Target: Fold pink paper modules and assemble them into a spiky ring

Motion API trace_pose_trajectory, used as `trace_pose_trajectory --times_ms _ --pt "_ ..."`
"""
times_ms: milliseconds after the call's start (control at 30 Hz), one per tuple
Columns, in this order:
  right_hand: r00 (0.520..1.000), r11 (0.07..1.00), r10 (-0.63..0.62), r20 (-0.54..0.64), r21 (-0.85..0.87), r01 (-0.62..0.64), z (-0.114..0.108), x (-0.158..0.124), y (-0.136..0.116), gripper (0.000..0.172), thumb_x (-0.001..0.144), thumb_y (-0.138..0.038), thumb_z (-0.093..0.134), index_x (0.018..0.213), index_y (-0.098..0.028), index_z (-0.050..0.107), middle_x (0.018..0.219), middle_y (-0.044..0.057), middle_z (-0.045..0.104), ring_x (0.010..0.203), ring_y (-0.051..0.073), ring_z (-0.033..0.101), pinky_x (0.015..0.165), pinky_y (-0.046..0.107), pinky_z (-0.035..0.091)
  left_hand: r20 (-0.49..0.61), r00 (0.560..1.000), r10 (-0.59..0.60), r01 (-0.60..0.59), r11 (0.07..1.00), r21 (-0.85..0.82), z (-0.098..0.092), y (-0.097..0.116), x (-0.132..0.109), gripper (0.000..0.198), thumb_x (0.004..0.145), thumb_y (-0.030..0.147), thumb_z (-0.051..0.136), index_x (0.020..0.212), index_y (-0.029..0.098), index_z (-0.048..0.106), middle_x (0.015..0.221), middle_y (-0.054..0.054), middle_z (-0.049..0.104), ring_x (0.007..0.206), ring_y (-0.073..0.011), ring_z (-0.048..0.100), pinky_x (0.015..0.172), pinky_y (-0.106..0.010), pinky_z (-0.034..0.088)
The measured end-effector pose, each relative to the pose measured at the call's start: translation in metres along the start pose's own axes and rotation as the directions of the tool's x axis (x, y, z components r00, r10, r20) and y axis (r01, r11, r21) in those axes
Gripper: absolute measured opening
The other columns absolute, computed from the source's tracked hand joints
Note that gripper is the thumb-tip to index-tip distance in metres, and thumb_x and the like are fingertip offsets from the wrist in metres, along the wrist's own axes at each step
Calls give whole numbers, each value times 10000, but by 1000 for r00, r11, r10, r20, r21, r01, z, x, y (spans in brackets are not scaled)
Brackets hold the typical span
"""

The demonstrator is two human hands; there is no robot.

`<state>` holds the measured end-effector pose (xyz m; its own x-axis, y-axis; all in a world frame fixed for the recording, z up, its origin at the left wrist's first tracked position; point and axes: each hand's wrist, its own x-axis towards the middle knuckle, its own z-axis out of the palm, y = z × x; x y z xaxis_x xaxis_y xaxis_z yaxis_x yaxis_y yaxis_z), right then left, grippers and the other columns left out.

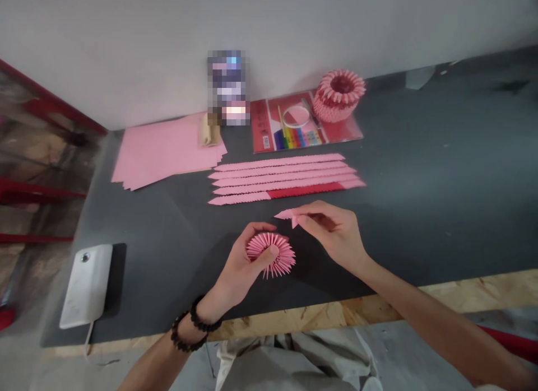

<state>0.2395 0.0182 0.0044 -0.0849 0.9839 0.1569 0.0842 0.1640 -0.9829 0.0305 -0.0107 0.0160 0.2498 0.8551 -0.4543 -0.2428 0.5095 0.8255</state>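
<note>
My left hand (244, 262) is closed round a pink folded-paper ring (286, 257), its thumb pressed at the ring's centre and its pointed pleats fanning outward. Just above and to the right, my right hand (336, 231) pinches a small pink folded-paper piece (286, 214) between thumb and fingertips; the piece is apart from the ring. Beyond both hands lie several long rows of nested folded paper (281, 170), pink, with a red stretch (305, 190) in the nearest one. A round pink paper vase-like form (336, 102) stands at the back.
Pink paper sheets (163, 150) are stacked at the back left, with a beige object (209, 130) on them. Next to it a pixelated phone-like object (229, 88) leans on the wall. A red packet (260, 127) lies under the vase-like form. A white corded device (86, 287) rests front left.
</note>
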Motion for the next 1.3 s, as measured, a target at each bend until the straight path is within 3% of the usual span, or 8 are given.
trace_pose_trajectory --times_ms 100,233,333,433,567,767,967,1300 --pt "986 981 164 -17 105 -161 2 1 7 125 922 -338 730 998 -261 793 931 27 799 829 183 741 793 339 618 -67 995 -74 68 993 -100 -1 3 2 360 799 401 856 1045 195 694 1003 -55 737 891 -189 708 828 -306 585" --pt "986 979 167 -25 120 -163 0 2 12 164 901 -387 752 975 -252 807 850 23 785 729 160 714 717 312 623 6 984 -177 174 958 -230 -3 7 4 392 810 456 826 1074 200 689 1093 -71 722 940 -225 694 802 -374 618" --pt "986 980 167 8 109 -167 1 0 8 171 890 -408 759 920 -250 818 831 32 788 704 169 728 692 317 639 -15 996 -83 81 987 -137 -2 5 3 350 809 406 840 1059 213 689 977 -30 707 852 -184 667 761 -320 600" --pt "980 976 187 64 100 -193 4 -2 4 176 879 -412 771 888 -244 823 828 38 796 697 180 749 680 314 650 -82 995 60 -54 996 69 -1 -1 2 280 828 379 829 1007 194 718 923 -23 705 822 -155 637 768 -252 549" --pt "969 968 217 116 106 -230 6 -3 5 175 856 -396 796 926 -240 830 851 44 807 732 188 769 701 309 661 -104 989 105 -77 967 244 -3 -5 3 294 808 364 846 1034 191 768 972 -41 751 880 -176 655 827 -251 517" --pt "950 949 271 155 121 -290 6 -2 6 192 865 -401 788 939 -229 831 831 45 801 698 175 761 674 299 657 -104 994 28 -10 985 170 -3 -3 1 323 775 379 873 1008 169 795 929 -51 768 829 -186 670 798 -283 540" --pt "926 891 320 200 268 -366 9 -1 13 196 846 -393 816 939 -221 830 810 40 797 674 149 751 643 257 645 -124 992 -13 15 1000 16 -4 -7 3 306 757 338 894 973 151 786 896 -36 752 790 -148 656 769 -258 541" --pt "915 873 344 210 288 -394 10 -2 15 182 846 -398 824 908 -227 836 800 30 795 644 109 717 629 207 621 -90 996 16 -7 995 99 0 -6 3 313 773 354 879 986 148 778 912 -47 749 822 -158 655 793 -265 541"
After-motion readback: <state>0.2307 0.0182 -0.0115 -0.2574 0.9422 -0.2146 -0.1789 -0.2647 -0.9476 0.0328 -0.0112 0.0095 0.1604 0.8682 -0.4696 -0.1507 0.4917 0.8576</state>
